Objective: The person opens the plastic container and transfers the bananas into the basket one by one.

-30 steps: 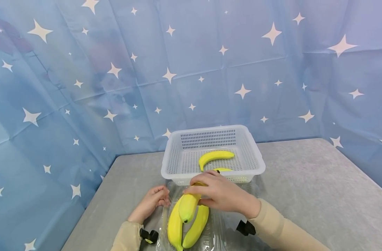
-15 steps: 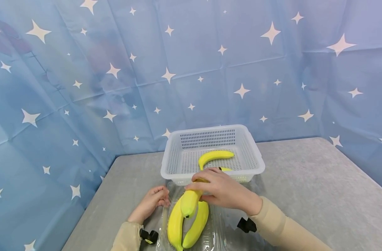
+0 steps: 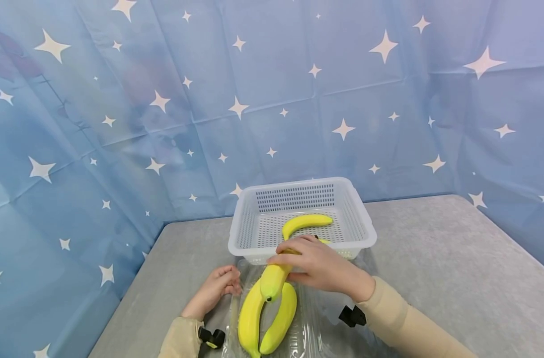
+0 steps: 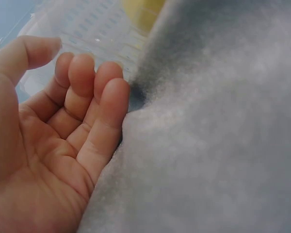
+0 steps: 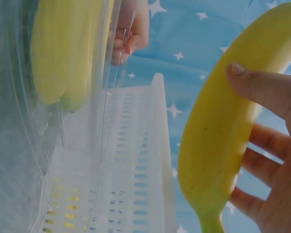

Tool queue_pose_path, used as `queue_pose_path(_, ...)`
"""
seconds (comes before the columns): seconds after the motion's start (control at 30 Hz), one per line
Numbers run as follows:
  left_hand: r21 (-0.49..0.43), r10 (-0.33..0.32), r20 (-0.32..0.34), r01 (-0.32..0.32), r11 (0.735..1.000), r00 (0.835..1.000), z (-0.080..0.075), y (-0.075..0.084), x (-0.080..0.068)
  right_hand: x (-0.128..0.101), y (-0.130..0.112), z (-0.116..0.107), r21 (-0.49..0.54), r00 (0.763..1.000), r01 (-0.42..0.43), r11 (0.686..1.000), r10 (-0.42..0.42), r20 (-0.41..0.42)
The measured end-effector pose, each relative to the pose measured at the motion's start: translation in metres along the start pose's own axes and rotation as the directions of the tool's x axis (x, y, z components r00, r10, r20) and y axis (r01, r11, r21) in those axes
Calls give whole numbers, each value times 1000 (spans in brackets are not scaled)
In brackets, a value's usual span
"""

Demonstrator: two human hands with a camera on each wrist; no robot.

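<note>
My right hand [image 3: 318,266] grips a yellow banana [image 3: 273,281] lifted over a clear plastic tray [image 3: 312,333]; in the right wrist view the thumb and fingers wrap that banana [image 5: 225,126]. Two more bananas [image 3: 265,318] lie side by side in the tray. A white perforated basket [image 3: 363,219] stands just beyond, with one banana [image 3: 305,223] inside it. My left hand [image 3: 215,288] rests on the grey table beside the tray's left edge, fingers loosely curled and holding nothing [image 4: 72,121].
The grey table [image 3: 432,258] stretches to the right of the basket. A blue star-patterned curtain [image 3: 272,99] closes off the back and both sides. The table's left edge [image 3: 124,298] runs close to my left hand.
My right hand has carried the banana a little farther from me, toward the basket's near rim. The left hand has stayed where it was.
</note>
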State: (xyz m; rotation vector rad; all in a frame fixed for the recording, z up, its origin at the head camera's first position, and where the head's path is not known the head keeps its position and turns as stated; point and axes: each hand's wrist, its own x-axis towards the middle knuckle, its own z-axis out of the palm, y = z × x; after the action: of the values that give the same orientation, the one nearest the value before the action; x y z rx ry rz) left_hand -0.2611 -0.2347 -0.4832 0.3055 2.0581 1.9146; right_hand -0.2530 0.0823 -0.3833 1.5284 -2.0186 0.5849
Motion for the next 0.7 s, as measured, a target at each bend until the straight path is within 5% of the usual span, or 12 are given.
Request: queue_pose_path(0.7, 4, -13, -7, 13, 1000, 1000, 1, 2, -1, -2, 11, -3, 3, 999, -33, 999, 33, -9)
